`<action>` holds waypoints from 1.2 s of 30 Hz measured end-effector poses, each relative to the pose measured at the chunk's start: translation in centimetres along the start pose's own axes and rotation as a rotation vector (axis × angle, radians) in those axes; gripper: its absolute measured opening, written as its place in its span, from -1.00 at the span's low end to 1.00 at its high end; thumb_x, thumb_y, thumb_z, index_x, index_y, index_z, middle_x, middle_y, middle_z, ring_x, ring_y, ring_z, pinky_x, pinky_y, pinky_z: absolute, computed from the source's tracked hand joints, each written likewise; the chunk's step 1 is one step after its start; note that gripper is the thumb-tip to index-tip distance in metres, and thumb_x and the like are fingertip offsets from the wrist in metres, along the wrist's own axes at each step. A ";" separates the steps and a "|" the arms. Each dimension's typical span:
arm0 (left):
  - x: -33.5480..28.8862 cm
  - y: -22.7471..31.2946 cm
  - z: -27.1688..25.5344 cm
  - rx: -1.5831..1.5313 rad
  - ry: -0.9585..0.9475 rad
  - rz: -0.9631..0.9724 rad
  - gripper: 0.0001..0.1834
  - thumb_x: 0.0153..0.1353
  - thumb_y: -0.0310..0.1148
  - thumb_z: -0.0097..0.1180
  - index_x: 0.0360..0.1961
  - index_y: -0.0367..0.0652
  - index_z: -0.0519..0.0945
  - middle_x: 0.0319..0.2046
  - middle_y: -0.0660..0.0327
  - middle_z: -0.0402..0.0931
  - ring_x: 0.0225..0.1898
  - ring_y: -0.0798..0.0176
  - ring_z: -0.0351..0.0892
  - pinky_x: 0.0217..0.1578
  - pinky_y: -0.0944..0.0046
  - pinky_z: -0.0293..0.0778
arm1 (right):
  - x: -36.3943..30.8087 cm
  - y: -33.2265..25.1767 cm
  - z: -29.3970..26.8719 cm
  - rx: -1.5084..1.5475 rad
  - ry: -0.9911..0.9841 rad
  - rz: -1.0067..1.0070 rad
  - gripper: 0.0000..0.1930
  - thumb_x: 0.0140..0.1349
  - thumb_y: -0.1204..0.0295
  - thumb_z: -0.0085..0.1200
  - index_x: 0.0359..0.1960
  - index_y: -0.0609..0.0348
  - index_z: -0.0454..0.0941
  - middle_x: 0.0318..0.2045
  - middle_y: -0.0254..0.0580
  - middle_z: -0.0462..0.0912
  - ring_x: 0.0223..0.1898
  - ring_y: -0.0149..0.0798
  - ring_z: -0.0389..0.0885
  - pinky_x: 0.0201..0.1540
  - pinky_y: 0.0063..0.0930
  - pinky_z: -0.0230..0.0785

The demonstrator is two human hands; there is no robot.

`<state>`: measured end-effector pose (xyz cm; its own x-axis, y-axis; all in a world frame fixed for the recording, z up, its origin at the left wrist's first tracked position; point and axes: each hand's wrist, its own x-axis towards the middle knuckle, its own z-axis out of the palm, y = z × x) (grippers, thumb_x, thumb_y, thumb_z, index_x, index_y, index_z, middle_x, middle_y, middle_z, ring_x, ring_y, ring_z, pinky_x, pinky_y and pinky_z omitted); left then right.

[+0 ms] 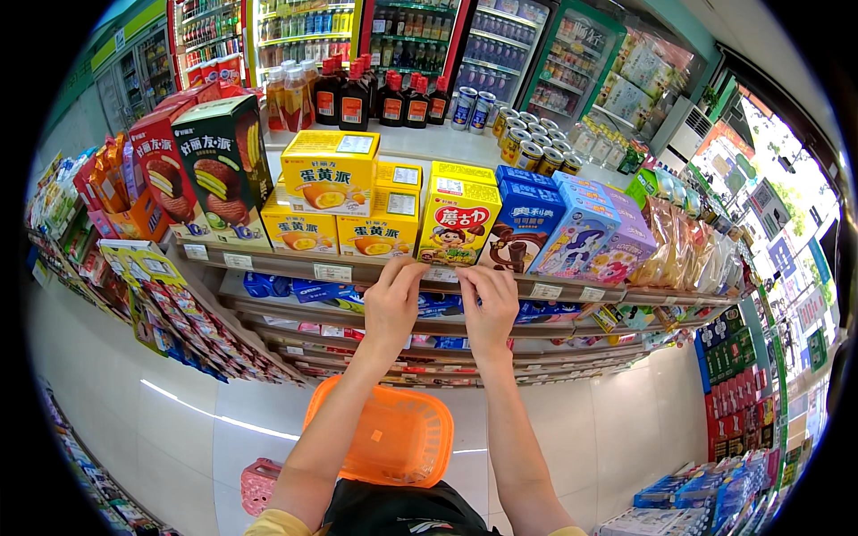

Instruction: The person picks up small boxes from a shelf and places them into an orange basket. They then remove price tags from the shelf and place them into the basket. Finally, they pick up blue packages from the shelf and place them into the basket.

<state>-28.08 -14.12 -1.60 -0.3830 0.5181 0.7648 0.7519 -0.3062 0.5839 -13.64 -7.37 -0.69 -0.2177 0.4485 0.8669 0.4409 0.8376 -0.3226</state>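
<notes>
— So where were your hands just then?

— Both were up at the front edge of the top shelf [268,261], side by side. My left hand [391,299] had its fingers curled over the rail strip, and my right hand [490,304] did the same just beside it. They pressed on the small price label [444,274] that sat in the rail, right under the yellow snack box [458,219] with the cartoon face.

— Were you holding anything?

— Not a product. Each grip was narrow, fingertips pinched down on the strip rather than wrapped around a thing. Whether a label was actually between my fingers, I could not tell; the knuckles hid it.

— Why both hands on so small a thing?

— My guess is that a label in a rail needs one hand to steady it and the other to slide or seat it, so they worked close together.

— And the boxes above?

— They stood upright, faces forward, so a shopper could read them. The yellow pie boxes [331,170] were stacked to the left of the snack box, the blue biscuit box [523,223] to its right, all close to the shelf lip.

— The basket?

— The orange basket [384,438] was low in front of me, below my forearms, which left both hands free.
</notes>
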 end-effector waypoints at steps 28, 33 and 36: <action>-0.9 -0.2 -0.6 0.071 -0.029 0.046 -0.69 0.14 -0.70 0.20 -0.09 -0.21 0.66 -0.13 0.14 0.56 -0.28 -0.03 0.69 -0.34 0.08 0.63 | -0.7 0.0 0.2 -0.071 -0.041 -0.074 -0.77 0.09 0.61 0.31 -0.20 0.07 0.72 -0.25 -0.36 0.66 -0.15 -0.20 0.58 -0.07 -0.29 0.40; -0.9 0.0 -0.5 0.056 -0.007 0.028 -0.81 0.25 -0.63 0.23 -0.12 -0.22 0.65 -0.16 0.11 0.55 -0.27 -0.02 0.67 -0.36 0.12 0.57 | -0.6 -0.2 0.1 -0.080 -0.073 -0.083 -0.74 0.07 0.64 0.30 -0.18 0.10 0.71 -0.24 -0.32 0.64 -0.14 -0.17 0.57 -0.06 -0.29 0.42; -0.9 0.0 -0.6 0.049 -0.025 0.021 -0.81 0.26 -0.63 0.22 -0.12 -0.22 0.63 -0.16 0.10 0.54 -0.24 -0.03 0.66 -0.34 0.11 0.57 | -0.6 -0.3 0.1 -0.082 -0.089 -0.083 -0.74 0.07 0.65 0.29 -0.18 0.11 0.70 -0.23 -0.30 0.62 -0.14 -0.16 0.57 -0.05 -0.29 0.43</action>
<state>-28.03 -15.13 -2.13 -0.3542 0.5317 0.7693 0.7849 -0.2782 0.5537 -13.67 -7.86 -1.15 -0.3313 0.4073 0.8511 0.4870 0.8464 -0.2155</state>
